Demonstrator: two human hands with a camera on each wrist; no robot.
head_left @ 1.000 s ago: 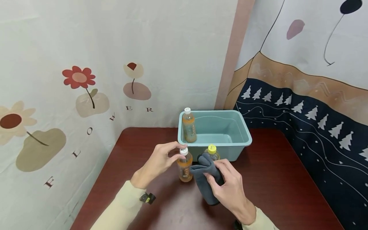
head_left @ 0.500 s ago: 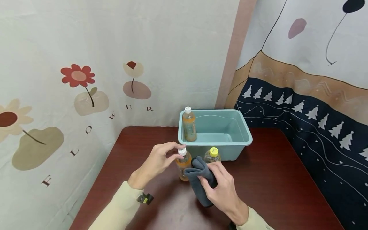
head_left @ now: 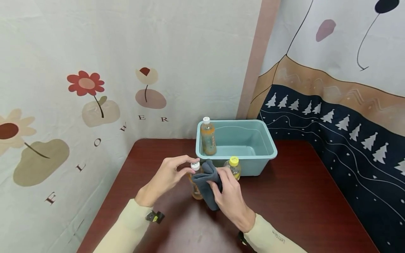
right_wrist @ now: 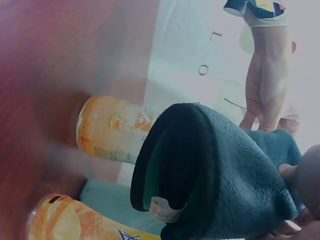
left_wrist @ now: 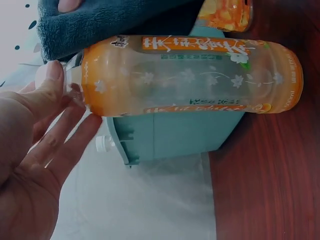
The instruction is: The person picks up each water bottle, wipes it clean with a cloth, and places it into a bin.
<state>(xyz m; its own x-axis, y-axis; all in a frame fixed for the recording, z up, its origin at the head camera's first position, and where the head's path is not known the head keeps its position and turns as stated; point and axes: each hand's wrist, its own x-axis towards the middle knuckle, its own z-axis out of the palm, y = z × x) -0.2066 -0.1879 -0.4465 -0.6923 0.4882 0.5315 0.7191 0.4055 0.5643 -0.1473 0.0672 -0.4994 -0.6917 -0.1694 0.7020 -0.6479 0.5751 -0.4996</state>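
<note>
A clear plastic bottle [left_wrist: 190, 77] with an orange label and white cap stands upright on the table, partly behind a cloth in the head view. My left hand [head_left: 164, 179] pinches its cap [head_left: 195, 166] between thumb and fingers. Folded dark grey-blue cloth [head_left: 207, 184] hangs from my right hand [head_left: 232, 196], which grips it against the bottle's right side. In the right wrist view the cloth [right_wrist: 220, 170] shows a dark edge and a small white tag [right_wrist: 165, 210]. Just right of the cloth stands a yellow-capped bottle [head_left: 234, 168].
Behind the bottles sits a light blue plastic bin [head_left: 256, 165], with another white-capped bottle [head_left: 208, 138] upright in its left end. The dark red wooden table [head_left: 300, 196] meets printed cloth hangings [head_left: 190, 70] at the back and right.
My right hand has carried the cloth left, up to the white-capped bottle, uncovering more of the yellow-capped one. The left hand and its bottle have shifted slightly left.
</note>
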